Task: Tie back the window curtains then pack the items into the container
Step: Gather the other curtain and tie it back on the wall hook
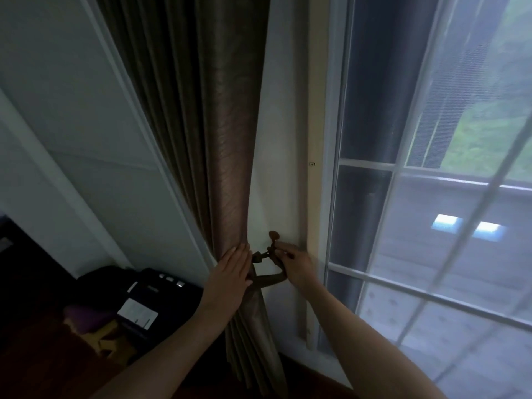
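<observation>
1 brown curtain [227,174], gathered; left hand [230,275] pressed flat against it, fingers straight. Right hand [293,264] pinches 1 tieback [266,279] at 1 wall hook [274,236].

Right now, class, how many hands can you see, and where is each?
2. The left hand presses flat on the gathered curtain; the right hand pinches the tieback beside the wall hook. None seem hidden.
</observation>
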Demonstrator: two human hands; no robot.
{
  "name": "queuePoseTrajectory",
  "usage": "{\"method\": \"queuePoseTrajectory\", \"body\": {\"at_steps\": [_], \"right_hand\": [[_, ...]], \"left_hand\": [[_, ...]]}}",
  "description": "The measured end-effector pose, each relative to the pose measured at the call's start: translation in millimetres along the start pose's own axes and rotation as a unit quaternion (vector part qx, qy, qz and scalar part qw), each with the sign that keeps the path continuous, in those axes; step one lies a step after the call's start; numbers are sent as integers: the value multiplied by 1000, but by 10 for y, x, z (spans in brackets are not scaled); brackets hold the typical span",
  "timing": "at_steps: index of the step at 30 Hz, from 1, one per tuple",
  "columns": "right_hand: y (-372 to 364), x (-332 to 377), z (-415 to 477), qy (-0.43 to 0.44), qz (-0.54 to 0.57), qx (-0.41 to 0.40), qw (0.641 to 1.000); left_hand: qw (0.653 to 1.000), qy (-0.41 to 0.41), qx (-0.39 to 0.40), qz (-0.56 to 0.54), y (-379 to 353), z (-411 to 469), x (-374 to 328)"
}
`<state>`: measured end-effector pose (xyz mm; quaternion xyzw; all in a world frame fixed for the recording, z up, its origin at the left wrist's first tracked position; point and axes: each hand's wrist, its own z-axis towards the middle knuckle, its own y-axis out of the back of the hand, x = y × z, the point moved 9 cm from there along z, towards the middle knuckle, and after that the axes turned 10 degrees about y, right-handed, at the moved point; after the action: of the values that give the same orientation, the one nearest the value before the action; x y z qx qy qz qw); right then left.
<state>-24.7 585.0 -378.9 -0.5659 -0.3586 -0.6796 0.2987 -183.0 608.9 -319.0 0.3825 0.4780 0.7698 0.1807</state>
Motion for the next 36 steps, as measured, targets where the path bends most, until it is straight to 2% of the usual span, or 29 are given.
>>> {"method": "queuePoseTrajectory", "body": {"at_steps": [7,15,17,18,19,20,22,23,25,29,33,36], "right_hand": [[-93,22,72,38,-40,9,998],[-219,-10,170,42,-218,59,973],[-217,-111,160,-14,-119,48,992],[-204,-190,102,-56,-16,25,998],[-211,-281,-7,-109,95,5,990],[-261,-364,-152,-163,196,2,967],[-417,-488,-477,-251,356,26,900],[-468,-525,-607,-273,413,31,868],[-480,-538,-732,-271,460,38,845],[-282,-504,-628,-209,425,-11,881],[50,-589,-678,-191,277,-51,940],[245,-695,-896,-191,167,-38,967]], "left_hand": [[1000,9,0,11,14,-46,2],[1000,-16,11,-11,7,-86,-85],[1000,-20,0,-15,44,-115,-122],[1000,-23,-6,-19,72,-130,-143],[999,-26,-16,-27,111,-148,-166],[998,-28,-28,-39,156,-169,-191],[996,-31,-49,-64,226,-201,-247],[995,-32,-57,-75,247,-210,-272],[992,-29,-74,-97,275,-227,-295],[980,-26,-127,-148,381,-296,-282],[938,-37,-227,-258,590,-611,-220],[918,16,-254,-304,547,-841,-72]]}}
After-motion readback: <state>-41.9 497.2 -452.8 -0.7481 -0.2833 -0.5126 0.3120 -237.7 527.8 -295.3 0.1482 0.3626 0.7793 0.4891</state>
